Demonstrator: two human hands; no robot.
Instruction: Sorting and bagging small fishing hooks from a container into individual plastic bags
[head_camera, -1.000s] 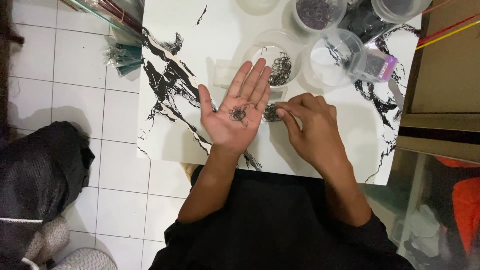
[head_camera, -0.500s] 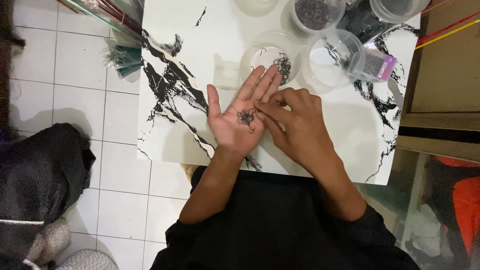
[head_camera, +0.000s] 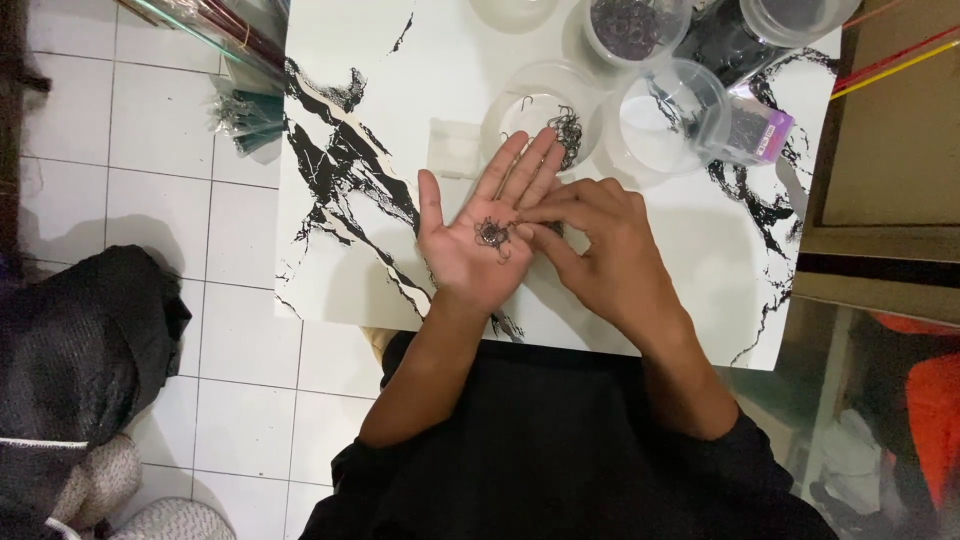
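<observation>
My left hand (head_camera: 478, 238) lies palm up over the white marble-patterned table (head_camera: 350, 120), fingers spread, with a small heap of dark metal hooks (head_camera: 492, 236) resting in the palm. My right hand (head_camera: 600, 260) reaches across from the right. Its thumb and forefinger pinch at the edge of that heap. Just beyond my left fingertips stands a clear round tub (head_camera: 545, 115) with more dark hooks inside.
Several clear tubs stand at the table's far side: an empty one (head_camera: 672, 120), one with dark contents (head_camera: 632, 25). A small purple-edged bag (head_camera: 755, 128) lies beside them. A small clear flat bag (head_camera: 455, 150) lies left of the tub. A black bundle (head_camera: 80, 350) sits on the tiled floor.
My right hand has moved left from beside the palm onto it, its fingers now pinching at the hooks. The left hand has stayed palm up in almost the same spot.
</observation>
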